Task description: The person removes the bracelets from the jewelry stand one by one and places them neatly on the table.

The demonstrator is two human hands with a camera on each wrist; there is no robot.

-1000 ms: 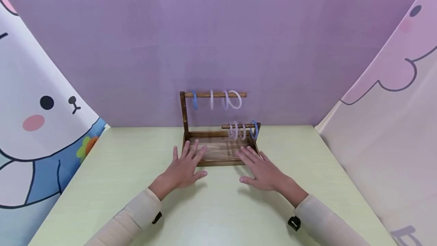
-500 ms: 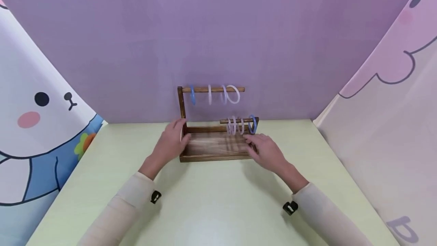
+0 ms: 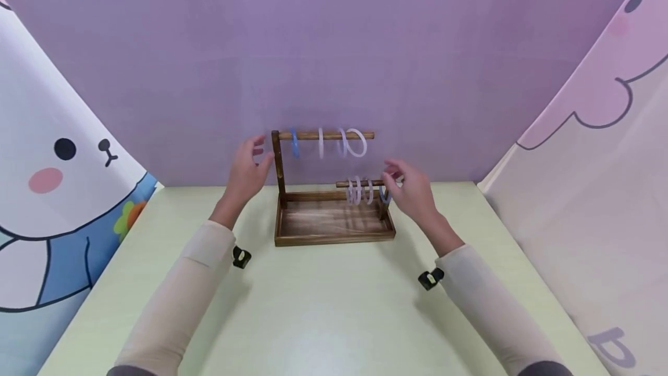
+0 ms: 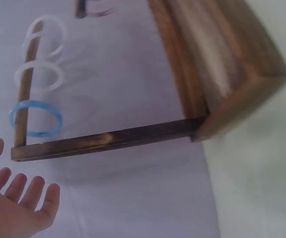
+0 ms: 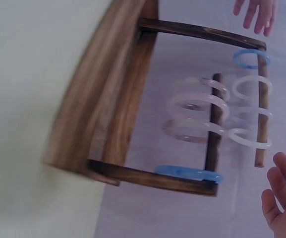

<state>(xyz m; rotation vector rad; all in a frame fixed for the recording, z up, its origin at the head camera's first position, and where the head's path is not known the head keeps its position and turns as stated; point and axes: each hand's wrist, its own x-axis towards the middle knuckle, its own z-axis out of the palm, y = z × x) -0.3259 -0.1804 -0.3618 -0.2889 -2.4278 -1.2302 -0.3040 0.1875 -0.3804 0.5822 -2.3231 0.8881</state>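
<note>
Wooden rack (image 3: 334,222), far middle of the pale green table (image 3: 323,312): tray base, tall left post, upper rod (image 3: 326,135) and lower right rod (image 3: 362,184) carrying thin blue and whitish rings (image 3: 357,191); judged stiff and light but top-heavy, rings loose enough to slide, so best taken by the post and tray edge. Left hand (image 3: 245,170) beside the post, right hand (image 3: 412,189) at the lower rod's right end, both with spread fingers, gripping nothing. No brand, label or readable writing; only cartoon animal drapes (image 3: 57,167) at either side.
</note>
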